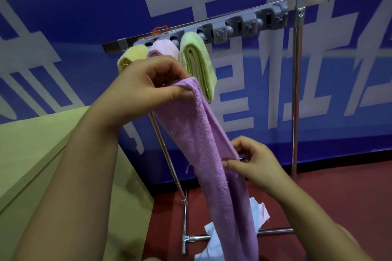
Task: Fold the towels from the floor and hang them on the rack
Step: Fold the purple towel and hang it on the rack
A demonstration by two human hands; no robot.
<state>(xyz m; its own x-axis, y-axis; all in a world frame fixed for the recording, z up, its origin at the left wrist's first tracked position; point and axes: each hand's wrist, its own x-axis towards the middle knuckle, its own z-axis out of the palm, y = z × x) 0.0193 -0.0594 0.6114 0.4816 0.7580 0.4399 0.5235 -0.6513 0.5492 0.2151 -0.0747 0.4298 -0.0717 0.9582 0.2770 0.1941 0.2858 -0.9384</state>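
A long purple towel (203, 146) hangs folded lengthwise in front of the rack. My left hand (146, 89) pinches its top end just below the rack's bar. My right hand (254, 163) pinches the towel's right edge about halfway down. The metal rack (297, 82) carries a grey clip strip (244, 25) along its top bar. Three folded towels hang from the strip at its left: a yellow one (132, 55), a pink one (163, 48) and a green one (198, 63). A white towel (212, 241) lies crumpled on the floor by the rack's foot, partly behind the purple towel.
A pale green cabinet or table (42, 154) stands close on the left. A blue banner wall (339, 91) runs behind the rack. The floor (328, 197) is dark red. Several grey clips on the strip's right half hold nothing.
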